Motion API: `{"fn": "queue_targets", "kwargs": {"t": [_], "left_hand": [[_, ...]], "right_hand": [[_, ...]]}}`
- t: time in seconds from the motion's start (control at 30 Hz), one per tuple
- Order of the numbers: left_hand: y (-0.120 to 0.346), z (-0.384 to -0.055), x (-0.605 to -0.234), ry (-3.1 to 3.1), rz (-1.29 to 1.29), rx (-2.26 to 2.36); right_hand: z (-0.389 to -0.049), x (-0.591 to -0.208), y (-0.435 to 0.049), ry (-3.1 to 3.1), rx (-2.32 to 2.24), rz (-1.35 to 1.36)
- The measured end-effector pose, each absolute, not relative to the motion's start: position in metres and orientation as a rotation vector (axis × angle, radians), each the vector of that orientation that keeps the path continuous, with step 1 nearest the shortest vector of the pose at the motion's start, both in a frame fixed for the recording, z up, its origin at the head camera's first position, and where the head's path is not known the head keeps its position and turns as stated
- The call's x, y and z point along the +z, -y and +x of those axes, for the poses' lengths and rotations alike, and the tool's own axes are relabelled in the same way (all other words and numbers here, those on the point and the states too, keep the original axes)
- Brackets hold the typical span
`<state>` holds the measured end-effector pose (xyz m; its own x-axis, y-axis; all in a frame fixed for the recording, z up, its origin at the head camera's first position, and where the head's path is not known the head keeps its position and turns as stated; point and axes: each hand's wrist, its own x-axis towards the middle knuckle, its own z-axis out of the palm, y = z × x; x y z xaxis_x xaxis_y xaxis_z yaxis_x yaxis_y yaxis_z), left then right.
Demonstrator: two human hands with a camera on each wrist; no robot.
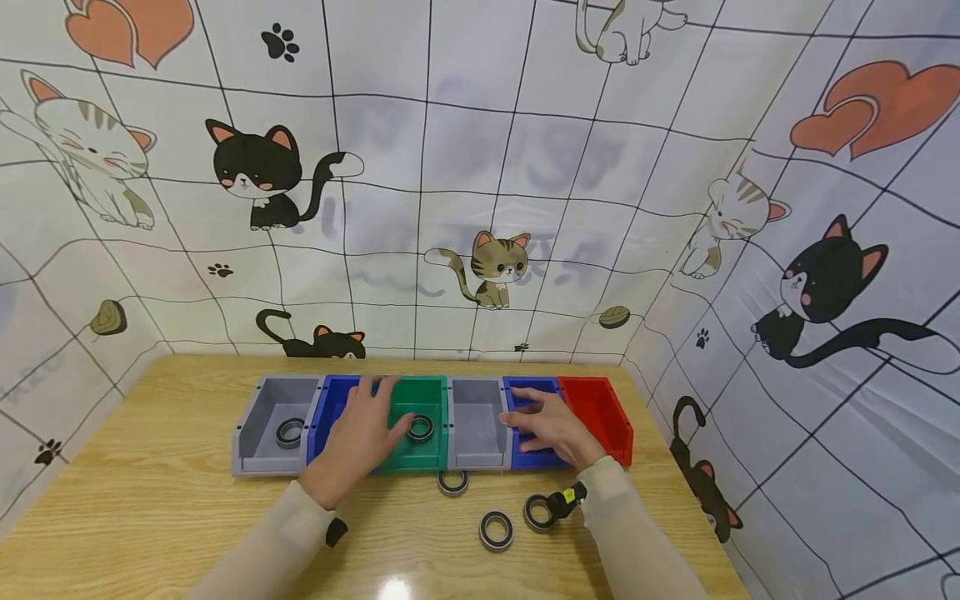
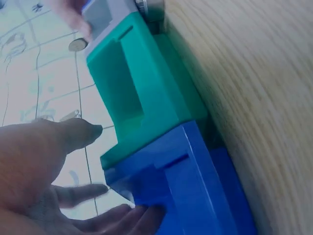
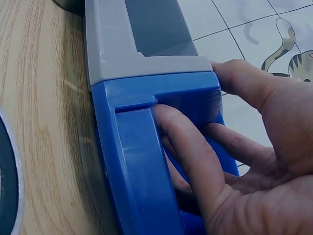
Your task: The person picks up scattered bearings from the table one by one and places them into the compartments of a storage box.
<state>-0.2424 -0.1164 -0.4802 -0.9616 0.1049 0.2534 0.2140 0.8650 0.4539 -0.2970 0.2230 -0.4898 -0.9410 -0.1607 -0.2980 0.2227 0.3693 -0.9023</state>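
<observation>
My left hand (image 1: 360, 429) hovers over the left blue bin (image 1: 324, 417) and the edge of the green bin (image 1: 431, 387), its fingers spread around nothing. In the left wrist view, its fingertips overlap the blue bin's opening. My right hand (image 1: 551, 423) reaches into the right blue bin (image 3: 142, 181); one fingertip sits at its front lip, another at the wall shared with the middle grey bin (image 1: 476, 433). No object shows between those fingers. A ring-shaped ball bearing (image 1: 421, 428) lies in the green bin, and another bearing (image 1: 289, 432) in the left grey bin (image 1: 270, 462).
The bins stand in one row on the wooden table (image 1: 172, 500), ending in a red bin (image 1: 600, 408) at right. On the table before them lie a bearing (image 1: 453, 485), a second bearing (image 1: 496, 531) and a third bearing (image 1: 536, 513). A cat-print curtain (image 1: 390, 183) surrounds the table.
</observation>
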Motion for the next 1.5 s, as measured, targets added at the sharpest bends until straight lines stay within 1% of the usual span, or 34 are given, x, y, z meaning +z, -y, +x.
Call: {"fn": "queue_targets", "kwargs": {"t": [0.17,0.47,0.93,1.23,1.5], "left_hand": [[0.129,-0.240,-0.479,2.895,-0.138,-0.935],[0.143,-0.246,-0.483,2.927,-0.170,-1.105],[0.153,-0.250,-0.486,2.968,-0.104,-1.236],[0.151,-0.249,-0.483,2.966,-0.123,-1.263],[0.153,-0.250,-0.483,2.955,-0.108,-1.311]], "right_hand": [[-0.296,-0.488,-0.222,-2.297,-1.590,0.057],[-0.299,-0.488,-0.221,-2.299,-1.574,0.072],[-0.297,-0.487,-0.222,-2.290,-1.569,0.054],[-0.296,-0.484,-0.222,-2.306,-1.556,0.062],[-0.287,-0.479,-0.209,-2.550,-1.406,0.005]]}}
